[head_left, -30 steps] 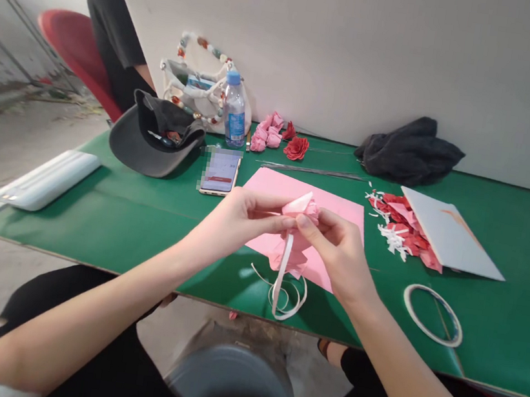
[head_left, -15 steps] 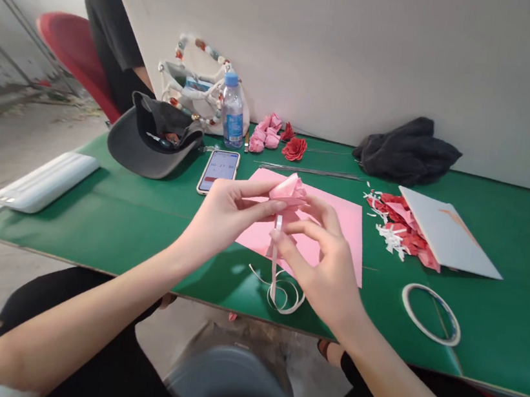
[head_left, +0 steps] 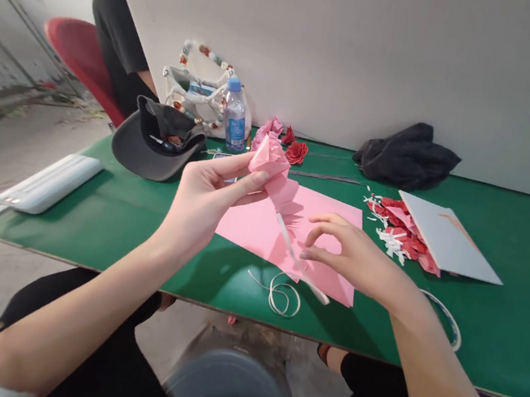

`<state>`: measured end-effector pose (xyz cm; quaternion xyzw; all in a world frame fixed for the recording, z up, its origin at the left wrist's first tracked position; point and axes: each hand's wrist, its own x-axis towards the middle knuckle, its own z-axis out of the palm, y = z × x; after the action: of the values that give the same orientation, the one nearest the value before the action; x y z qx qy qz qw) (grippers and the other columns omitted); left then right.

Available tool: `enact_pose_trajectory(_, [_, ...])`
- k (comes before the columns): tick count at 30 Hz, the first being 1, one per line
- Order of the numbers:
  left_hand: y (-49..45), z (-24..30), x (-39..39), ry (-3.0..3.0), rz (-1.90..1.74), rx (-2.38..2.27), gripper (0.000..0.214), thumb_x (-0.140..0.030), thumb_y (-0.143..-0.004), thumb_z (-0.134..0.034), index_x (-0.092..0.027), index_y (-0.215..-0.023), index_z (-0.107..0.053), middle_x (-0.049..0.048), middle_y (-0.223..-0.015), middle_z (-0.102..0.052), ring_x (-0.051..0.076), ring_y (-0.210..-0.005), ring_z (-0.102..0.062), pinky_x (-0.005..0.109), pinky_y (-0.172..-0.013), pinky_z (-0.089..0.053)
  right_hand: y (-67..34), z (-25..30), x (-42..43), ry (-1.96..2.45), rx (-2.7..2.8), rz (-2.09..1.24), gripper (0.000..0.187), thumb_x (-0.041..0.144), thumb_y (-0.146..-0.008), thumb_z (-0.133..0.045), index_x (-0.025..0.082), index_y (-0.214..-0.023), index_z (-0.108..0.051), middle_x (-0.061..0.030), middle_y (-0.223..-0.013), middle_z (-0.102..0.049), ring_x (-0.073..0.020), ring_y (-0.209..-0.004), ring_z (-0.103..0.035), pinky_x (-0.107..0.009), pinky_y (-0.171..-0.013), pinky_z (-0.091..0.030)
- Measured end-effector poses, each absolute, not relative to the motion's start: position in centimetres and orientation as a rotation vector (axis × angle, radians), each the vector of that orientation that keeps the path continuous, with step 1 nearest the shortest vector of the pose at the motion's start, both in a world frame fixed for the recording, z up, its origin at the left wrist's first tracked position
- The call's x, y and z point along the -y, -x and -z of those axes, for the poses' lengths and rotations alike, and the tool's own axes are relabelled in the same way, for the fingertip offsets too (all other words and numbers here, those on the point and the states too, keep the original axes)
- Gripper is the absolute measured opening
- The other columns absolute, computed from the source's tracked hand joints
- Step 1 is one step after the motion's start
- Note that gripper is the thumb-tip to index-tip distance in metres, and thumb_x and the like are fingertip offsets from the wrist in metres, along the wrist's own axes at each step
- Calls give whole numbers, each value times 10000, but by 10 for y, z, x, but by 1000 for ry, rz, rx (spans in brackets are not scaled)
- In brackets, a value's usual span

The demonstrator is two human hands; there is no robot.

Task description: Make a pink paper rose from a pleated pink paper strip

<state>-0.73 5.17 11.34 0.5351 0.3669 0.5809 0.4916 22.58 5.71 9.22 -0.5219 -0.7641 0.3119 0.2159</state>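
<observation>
My left hand (head_left: 206, 197) is raised above the green table (head_left: 120, 218) and pinches a folded pink paper flower (head_left: 272, 163) between thumb and fingers. A white strip (head_left: 289, 241) runs from the flower down to my right hand (head_left: 355, 256), which pinches it low over the pink paper sheet (head_left: 261, 224). The strip's loose end lies coiled (head_left: 284, 298) by the table's near edge.
At the back stand a water bottle (head_left: 235, 116), a beaded white bag (head_left: 196, 88), a grey cap (head_left: 155, 142) and finished paper roses (head_left: 295, 152). Red and white scraps (head_left: 393, 225), white card (head_left: 445, 238), a tape ring (head_left: 449, 317) and dark cloth (head_left: 407, 153) lie right. A seated person (head_left: 118, 49) is far left.
My left hand lifted the flower up and left. My right hand dropped away from the flower, sliding down the white strip and pulling it taut toward the sheet.
</observation>
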Motion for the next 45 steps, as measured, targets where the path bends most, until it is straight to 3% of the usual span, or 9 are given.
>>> enact_pose_trajectory(4, [2,-112,-48,-1296,-1308,-888,254,-336,-868,-728,-243,-1101,-769,-1,-1195,-741,257,-1169,-652,362,-1003,-559,-217,-95,-56,1291,1836,-911,331,529,-820,-704,263,-1013,-669,-49,-1148,-697,-269,-1136,-626,-442,-977,-492])
enact_pose_trajectory(8, [-3,-108,-45,-1297,-1246,-910,261,-337,-838,-752,-234,-1076,-779,32,-1175,-747,275,-1110,-687,391,-955,-585,-186,-89,-46,1038,1583,-1147,275,488,-872,-663,226,-955,-673,-39,-963,-715,-207,-946,-691,-348,-835,-577])
enact_pose_trajectory(11, [-4,-106,-43,-1332,-1233,-922,274,-331,-861,-727,-239,-1116,-766,31,-1138,-756,254,-1059,-707,361,-927,-592,-174,-83,-41,1043,1514,-1148,211,420,-894,-651,215,-925,-690,-30,-893,-715,-190,-852,-698,-331,-777,-587])
enact_pose_trajectory(16, [-1,-107,-43,-1376,-1167,-940,264,-315,-848,-745,-257,-1104,-773,21,-1095,-770,238,-1034,-711,312,-891,-591,-179,-82,-42,1067,1501,-1120,153,352,-867,-684,202,-866,-713,-31,-870,-733,-194,-837,-695,-344,-786,-575])
enact_pose_trajectory(30, [-2,-103,-47,-1409,-1168,-921,260,-301,-842,-756,-242,-1094,-777,27,-1067,-782,243,-1045,-712,276,-840,-602,-180,-83,-40,958,1422,-1180,39,227,-843,-707,219,-840,-745,17,-820,-741,-126,-767,-672,-232,-707,-536])
enact_pose_trajectory(38, [-3,-98,-49,-1453,-1176,-957,313,-240,-796,-795,-266,-1106,-765,14,-1000,-796,238,-988,-731,282,-839,-594,-177,-79,-42,959,1321,-1277,55,249,-825,-736,220,-857,-770,1,-832,-760,-124,-772,-682,-227,-713,-532])
enact_pose_trajectory(45, [-3,-94,-50,-1511,-1161,-1029,310,-268,-794,-793,-274,-1102,-760,13,-1125,-764,270,-1086,-699,308,-871,-593,-179,-80,-44,1002,1294,-1358,174,396,-787,-779,223,-805,-774,-21,-814,-746,-156,-806,-673,-255,-722,-521])
